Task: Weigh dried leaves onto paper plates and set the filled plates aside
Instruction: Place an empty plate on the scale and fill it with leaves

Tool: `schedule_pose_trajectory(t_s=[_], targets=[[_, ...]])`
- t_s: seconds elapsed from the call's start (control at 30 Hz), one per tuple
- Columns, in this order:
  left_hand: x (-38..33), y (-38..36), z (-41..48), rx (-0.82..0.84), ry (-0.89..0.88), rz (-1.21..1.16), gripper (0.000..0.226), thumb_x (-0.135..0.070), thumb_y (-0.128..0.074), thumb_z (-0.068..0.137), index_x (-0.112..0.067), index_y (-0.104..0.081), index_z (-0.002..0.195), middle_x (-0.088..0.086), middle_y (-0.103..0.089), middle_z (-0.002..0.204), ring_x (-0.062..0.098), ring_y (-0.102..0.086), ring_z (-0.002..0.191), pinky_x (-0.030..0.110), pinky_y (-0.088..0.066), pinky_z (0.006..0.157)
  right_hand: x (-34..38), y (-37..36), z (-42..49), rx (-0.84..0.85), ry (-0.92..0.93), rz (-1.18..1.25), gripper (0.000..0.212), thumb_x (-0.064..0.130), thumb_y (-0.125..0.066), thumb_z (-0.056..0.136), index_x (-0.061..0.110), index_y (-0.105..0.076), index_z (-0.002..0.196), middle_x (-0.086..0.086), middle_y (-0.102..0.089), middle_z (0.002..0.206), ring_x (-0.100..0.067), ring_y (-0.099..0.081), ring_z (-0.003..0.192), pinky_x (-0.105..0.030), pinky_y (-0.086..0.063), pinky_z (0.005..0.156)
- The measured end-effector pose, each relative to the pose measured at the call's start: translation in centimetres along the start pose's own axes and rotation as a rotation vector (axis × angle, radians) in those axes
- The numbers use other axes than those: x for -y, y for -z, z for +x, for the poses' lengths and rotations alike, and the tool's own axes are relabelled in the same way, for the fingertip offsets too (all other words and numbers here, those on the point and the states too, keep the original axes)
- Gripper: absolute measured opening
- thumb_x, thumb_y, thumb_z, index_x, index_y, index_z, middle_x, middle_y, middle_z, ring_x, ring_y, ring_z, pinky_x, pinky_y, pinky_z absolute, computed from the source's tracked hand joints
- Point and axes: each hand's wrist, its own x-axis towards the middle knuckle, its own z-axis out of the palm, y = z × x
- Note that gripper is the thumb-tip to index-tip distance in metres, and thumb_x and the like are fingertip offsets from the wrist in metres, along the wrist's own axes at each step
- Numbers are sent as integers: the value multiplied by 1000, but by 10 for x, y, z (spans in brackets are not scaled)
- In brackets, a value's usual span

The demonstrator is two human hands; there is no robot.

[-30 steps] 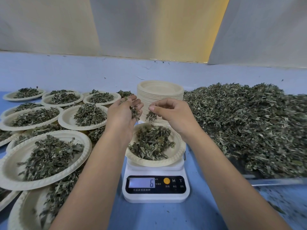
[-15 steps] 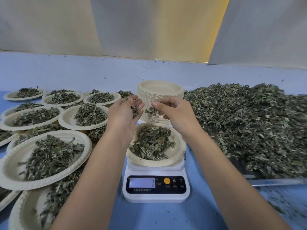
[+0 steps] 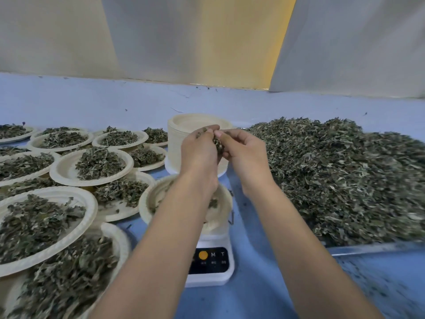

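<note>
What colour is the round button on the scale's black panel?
The round button is orange; the head view shows it.

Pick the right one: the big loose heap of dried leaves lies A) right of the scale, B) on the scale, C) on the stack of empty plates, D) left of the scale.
A: the loose heap of leaves spreads right of the scale, while the filled plates lie to its left.
</note>
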Motion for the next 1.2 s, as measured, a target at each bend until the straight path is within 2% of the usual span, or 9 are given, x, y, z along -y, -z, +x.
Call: schedule_pose_trajectory(t_s=[0.1,0.2,0.27,0.5,0.63,0.87,1.07,1.13,1.2], targets=[[20,-32,-4,3,36,-26,27,-1,-38,98,-10,-57,81,9,-61,80,21,-61,75,24,-51,60,0,21,6,-122,16,-115,10,15,-64,87,19,-68,78,1,-67,74,-13,-60,71,-39,-51,77],[47,-58,-7,-22,22,46,21,-5,-42,98,-11,-60,88,9,-64,88,25,-63,86,31,-54,79,-4,44,11,-242,2,-174,15,15,-61,88,21,-66,75,-6,-70,86,-23,-65,85,-44,-51,88],[64,-70,-9,-18,45,124,18,-10,-43,99,-10,-61,103,12,-66,103,25,-64,94,35,-53,87,-9,61,13,-298,-40,-217,15,16,-60,88,20,-65,75,-6,-70,89,-25,-66,89,-45,-52,86],[89,-79,-15,190,226,372,28,-14,-49,97,-15,-59,123,5,-62,117,14,-58,90,24,-48,70,-32,103,16,-370,-253,-240,26,16,-47,94,6,-61,76,-8,-59,73,-22,-52,68,-35,-40,63],[81,-80,-20,261,325,394,26,-24,-53,95,-18,-60,119,-2,-62,105,9,-55,85,18,-43,54,-32,107,18,-390,-258,-264,22,13,-41,96,13,-62,87,4,-59,77,-9,-53,66,-19,-44,55],[82,-79,-15,253,342,351,27,-35,-44,99,-18,-58,82,-2,-56,84,8,-50,71,24,-37,58,-30,99,14,-370,-266,-229,24,18,-44,94,18,-68,97,-1,-69,94,-19,-66,89,-41,-55,83],[88,-75,-15,241,313,290,23,-17,-42,99,-10,-65,98,0,-64,94,12,-58,82,25,-44,70,-30,98,10,-351,-199,-349,35,-1,-46,89,14,-63,115,-4,-65,114,-20,-61,104,-43,-51,94],[89,-73,-13,231,287,327,33,-7,-38,99,-11,-60,122,6,-64,113,17,-61,96,27,-47,76,-30,98,9,-345,-181,-390,39,-4,-47,86,16,-64,116,-2,-64,113,-17,-60,102,-41,-51,93],[88,-71,-14,233,274,336,37,-7,-37,98,-13,-56,130,3,-66,106,14,-62,85,26,-46,67,-30,97,8,-345,-183,-387,40,-4,-46,85,17,-64,115,-2,-64,108,-18,-61,97,-42,-53,89]])
